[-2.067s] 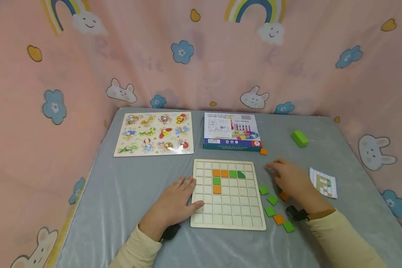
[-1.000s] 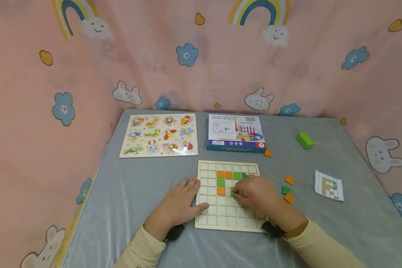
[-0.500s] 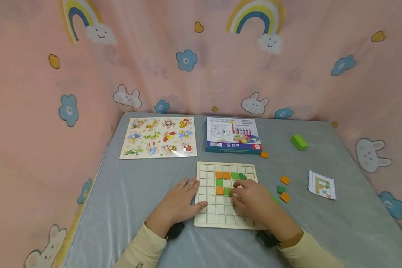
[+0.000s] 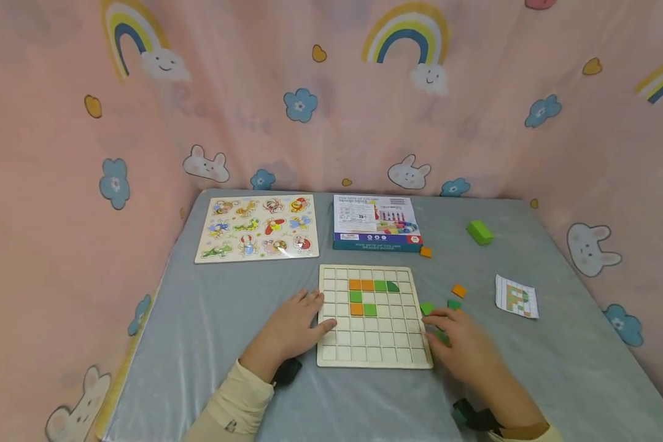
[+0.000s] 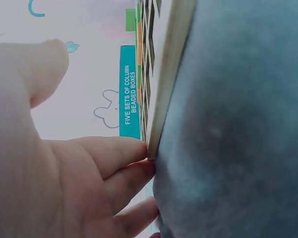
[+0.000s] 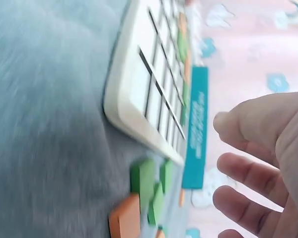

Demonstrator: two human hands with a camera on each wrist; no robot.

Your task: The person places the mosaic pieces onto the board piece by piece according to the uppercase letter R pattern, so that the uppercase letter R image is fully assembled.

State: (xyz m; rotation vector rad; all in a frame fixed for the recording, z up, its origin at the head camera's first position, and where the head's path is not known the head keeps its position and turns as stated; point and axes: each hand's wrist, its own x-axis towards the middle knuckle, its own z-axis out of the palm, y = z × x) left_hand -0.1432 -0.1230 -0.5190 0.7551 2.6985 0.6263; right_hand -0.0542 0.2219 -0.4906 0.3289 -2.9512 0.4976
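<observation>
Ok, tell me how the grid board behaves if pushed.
The grid board is probably stiff: it looks wooden. Lying flat, it seems unlikely to tip. It might slide on the cloth, though the left hand touching it could resist.

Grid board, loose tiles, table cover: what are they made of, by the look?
Grid board: probably wood or fibreboard, matte; pale tan edge.
Loose tiles: perhaps painted or dyed wood, smooth; solid colour on faces and sides, though plastic isn't ruled out.
Table cover: likely grey fabric, maybe velvety; soft sheen and creases.
</observation>
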